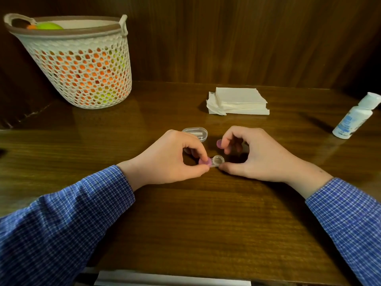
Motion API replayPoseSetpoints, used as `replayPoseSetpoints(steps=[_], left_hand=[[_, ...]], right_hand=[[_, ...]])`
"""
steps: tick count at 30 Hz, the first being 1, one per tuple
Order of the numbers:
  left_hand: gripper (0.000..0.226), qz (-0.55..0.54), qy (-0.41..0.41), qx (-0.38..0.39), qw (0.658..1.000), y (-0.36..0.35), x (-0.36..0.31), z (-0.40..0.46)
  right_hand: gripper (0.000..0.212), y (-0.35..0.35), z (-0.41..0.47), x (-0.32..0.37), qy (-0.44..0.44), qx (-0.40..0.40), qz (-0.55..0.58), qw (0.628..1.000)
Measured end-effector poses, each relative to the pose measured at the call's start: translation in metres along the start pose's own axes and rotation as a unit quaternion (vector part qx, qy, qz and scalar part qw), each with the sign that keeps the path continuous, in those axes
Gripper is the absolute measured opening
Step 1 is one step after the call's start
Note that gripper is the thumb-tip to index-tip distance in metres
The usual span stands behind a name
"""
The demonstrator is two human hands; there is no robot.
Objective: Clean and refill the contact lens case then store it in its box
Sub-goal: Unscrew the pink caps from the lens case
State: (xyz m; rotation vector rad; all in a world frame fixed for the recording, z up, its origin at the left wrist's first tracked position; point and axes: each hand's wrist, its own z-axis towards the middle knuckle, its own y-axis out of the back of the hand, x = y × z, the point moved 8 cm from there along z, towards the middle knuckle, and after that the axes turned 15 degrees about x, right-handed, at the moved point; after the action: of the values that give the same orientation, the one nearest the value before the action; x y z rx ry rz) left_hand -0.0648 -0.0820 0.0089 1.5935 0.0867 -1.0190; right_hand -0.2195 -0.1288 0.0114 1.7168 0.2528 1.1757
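A small clear contact lens case lies on the wooden table between my hands. Its left well carries a pink cap; its right well is uncovered. My left hand pinches the capped end with thumb and forefinger. My right hand holds a second pink cap in its fingertips above the case, while its thumb rests by the case's right edge. A clear oval storage box sits just behind my left hand, partly hidden by it.
A stack of white napkins lies behind my hands. A white solution bottle leans at the far right. A white mesh basket holding orange and green things stands at the back left. A wood panel wall closes the back.
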Motion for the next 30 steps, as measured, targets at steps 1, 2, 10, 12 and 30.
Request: replayPoseSetpoints(steps=[1, 2, 10, 12, 30], left_hand=[[0.015, 0.000, -0.003, 0.001, 1.000, 0.000, -0.001, -0.001], [0.020, -0.002, -0.005, 0.001, 1.000, 0.000, -0.002, -0.001], [0.063, -0.005, 0.008, -0.020, 1.000, 0.002, 0.001, -0.005], [0.061, -0.003, 0.015, -0.033, 0.999, 0.003, 0.002, -0.005], [0.072, -0.031, 0.032, -0.030, 0.999, -0.002, 0.001, -0.002]], right_hand=[[0.031, 0.001, 0.000, -0.001, 0.000, -0.005, 0.002, 1.000], [0.031, 0.001, 0.001, -0.002, 0.000, -0.011, 0.005, 1.000], [0.028, -0.001, 0.002, -0.002, 0.015, -0.022, 0.021, 0.999], [0.028, -0.001, 0.002, 0.000, 0.017, -0.020, 0.027, 0.999], [0.043, -0.014, 0.001, 0.011, 0.041, 0.019, 0.039, 0.998]])
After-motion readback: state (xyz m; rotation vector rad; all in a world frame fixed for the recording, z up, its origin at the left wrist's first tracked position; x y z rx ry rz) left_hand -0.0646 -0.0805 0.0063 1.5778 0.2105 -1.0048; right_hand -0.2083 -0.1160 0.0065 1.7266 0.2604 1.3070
